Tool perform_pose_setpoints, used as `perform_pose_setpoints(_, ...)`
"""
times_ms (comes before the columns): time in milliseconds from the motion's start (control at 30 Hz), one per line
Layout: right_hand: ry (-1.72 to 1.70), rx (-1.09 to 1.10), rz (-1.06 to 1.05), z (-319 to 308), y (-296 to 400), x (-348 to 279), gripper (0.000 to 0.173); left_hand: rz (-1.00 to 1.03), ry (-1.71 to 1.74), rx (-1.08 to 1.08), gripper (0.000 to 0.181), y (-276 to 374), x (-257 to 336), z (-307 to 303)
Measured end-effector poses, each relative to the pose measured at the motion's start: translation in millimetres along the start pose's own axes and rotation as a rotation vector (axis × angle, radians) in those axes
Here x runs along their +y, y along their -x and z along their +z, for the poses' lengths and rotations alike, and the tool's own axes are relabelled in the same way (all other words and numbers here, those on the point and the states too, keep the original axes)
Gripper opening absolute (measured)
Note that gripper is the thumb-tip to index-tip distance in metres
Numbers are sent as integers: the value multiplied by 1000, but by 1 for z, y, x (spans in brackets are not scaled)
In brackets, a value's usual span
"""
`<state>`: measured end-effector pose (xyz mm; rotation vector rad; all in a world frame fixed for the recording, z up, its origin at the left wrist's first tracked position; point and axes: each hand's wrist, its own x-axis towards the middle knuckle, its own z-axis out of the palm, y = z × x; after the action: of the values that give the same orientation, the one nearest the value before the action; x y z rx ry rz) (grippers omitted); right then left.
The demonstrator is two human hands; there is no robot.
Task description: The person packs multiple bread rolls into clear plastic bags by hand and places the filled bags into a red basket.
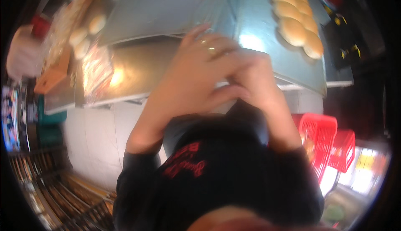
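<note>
Both of my bare hands meet in front of my chest, above the near edge of a metal worktop (141, 61). My left hand (200, 64), with rings on its fingers, overlaps my right hand (253, 71). Blur and the overlap hide the fingertips, so I cannot tell whether anything small is between them. At the upper right, joined bread rolls (291, 30) lie in two rows on a metal sheet (260, 11). Several round rolls (81, 39) sit at the upper left, beside a clear plastic bag (97, 69).
Red plastic baskets (319, 143) stand low on the right, one with what looks like bread inside. A wooden block or board (53, 71) lies at the left end of the worktop. Racks with trays (59, 196) are at the lower left, near a green container (51, 124).
</note>
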<state>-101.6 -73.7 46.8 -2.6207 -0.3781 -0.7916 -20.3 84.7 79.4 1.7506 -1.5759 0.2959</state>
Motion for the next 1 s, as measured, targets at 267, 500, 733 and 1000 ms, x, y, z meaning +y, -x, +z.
perform_pose_setpoints(267, -333, 343, 141, -23, 5, 5, 11, -89, -103, 107, 26, 6, -25, 13)
perform_pose_setpoints(500, -693, 406, 291, -40, 31, 19, 2, -562, 688, 161, 13, -1, -12, 34)
perform_pose_setpoints(733, -1876, 274, 312, -31, 52, 25, 14, -431, 1037, 197, 30, -22, -21, 72)
perform_pose_setpoints(1000, -1574, 393, 464, -71, 111, 78, 14, -357, 1212, -324, 21, -58, -13, 54)
